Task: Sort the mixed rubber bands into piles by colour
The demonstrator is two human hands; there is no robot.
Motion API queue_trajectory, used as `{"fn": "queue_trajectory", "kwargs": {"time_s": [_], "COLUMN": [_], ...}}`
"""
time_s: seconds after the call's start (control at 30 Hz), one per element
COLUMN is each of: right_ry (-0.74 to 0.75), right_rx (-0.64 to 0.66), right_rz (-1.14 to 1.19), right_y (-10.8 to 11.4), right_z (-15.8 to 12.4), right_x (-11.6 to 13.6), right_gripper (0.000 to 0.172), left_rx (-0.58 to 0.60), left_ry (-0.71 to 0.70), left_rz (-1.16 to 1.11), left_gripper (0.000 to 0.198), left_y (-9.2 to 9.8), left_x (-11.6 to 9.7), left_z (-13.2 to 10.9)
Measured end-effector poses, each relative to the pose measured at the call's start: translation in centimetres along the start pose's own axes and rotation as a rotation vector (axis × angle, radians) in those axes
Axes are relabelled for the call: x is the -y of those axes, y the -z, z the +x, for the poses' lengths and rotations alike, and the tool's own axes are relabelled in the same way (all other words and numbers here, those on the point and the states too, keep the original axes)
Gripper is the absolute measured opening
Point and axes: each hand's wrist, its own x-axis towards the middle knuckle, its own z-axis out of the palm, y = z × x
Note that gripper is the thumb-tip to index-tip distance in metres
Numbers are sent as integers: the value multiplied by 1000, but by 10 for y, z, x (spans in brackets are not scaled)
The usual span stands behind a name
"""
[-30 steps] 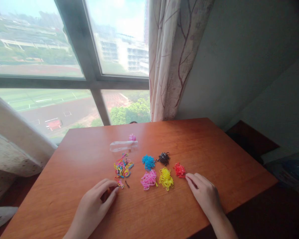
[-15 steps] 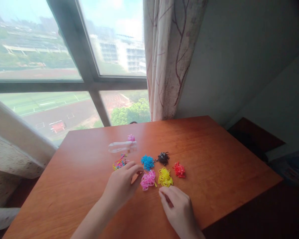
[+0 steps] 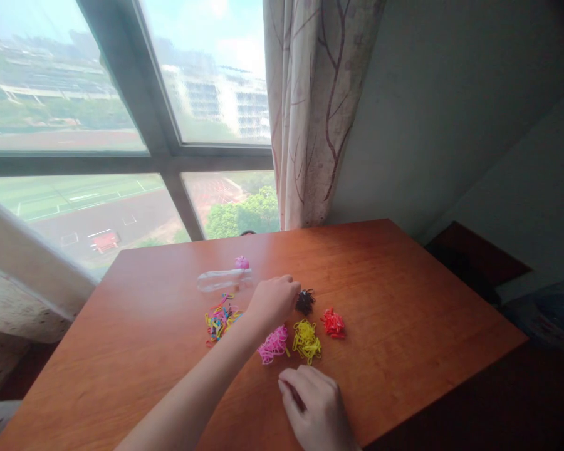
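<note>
My left hand (image 3: pixel 276 295) reaches across the table, fingers closed and pointing down beside a pile of black rubber bands (image 3: pixel 305 301). What its fingertips hold, if anything, is hidden. The blue pile is covered by this hand. Under my left forearm's right edge lie pink rubber bands (image 3: pixel 273 344), with yellow ones (image 3: pixel 306 341) beside them and red ones (image 3: pixel 333 323) farther right. A mixed-colour heap (image 3: pixel 220 319) lies left of the forearm. My right hand (image 3: pixel 313 401) rests near the front, below the yellow pile, thumb and fingers curled together; anything between them is too small to see.
A clear plastic bag or tube (image 3: pixel 223 280) lies toward the back of the wooden table (image 3: pixel 395 376), with a small pink-purple item (image 3: pixel 242 262) behind it. A window (image 3: pixel 169 160) and a patterned curtain (image 3: pixel 310 113) stand beyond the table's back edge.
My left hand has moved from beside the pink pile, right and away from me, over the blue pile toward the black. More of the mixed heap shows. My right hand has shifted slightly left and nearer.
</note>
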Motion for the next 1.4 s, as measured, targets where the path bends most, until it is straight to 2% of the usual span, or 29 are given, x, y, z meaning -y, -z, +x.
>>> {"fn": "queue_trajectory", "kwargs": {"time_s": [0.33,0.67,0.83,1.0,1.1,1.2,1.3,1.4], "right_ry": [-11,-31,-20,-24,-43,-51,-55,-62], "right_rx": [11,22,21,57,86,105,112,115], "right_rz": [-5,13,-17,-48,-50,-63,-107,-175], "right_y": [-1,-1,-1,-5,-12,-22,-35,-48], "right_z": [0,-1,-1,0,2,7,12,17], "right_x": [-1,-2,-2,-1,7,19,32,41], "right_gripper": [24,22,22,24,23,21,18,14], "left_rx": [26,-18,-91,-155,-232,-302,-336,-376], "left_ry": [8,37,112,220,302,319,327,331], "left_rz": [15,-27,-50,-101,-172,-233,-295,-343], "left_gripper": [23,15,18,22,23,21,20,19], "left_y": [-2,3,11,10,1,-13,-27,-37], "left_x": [-3,3,20,52,70,79,79,74], "left_z": [15,4,-30,-88,-125,-154,-172,-180]}}
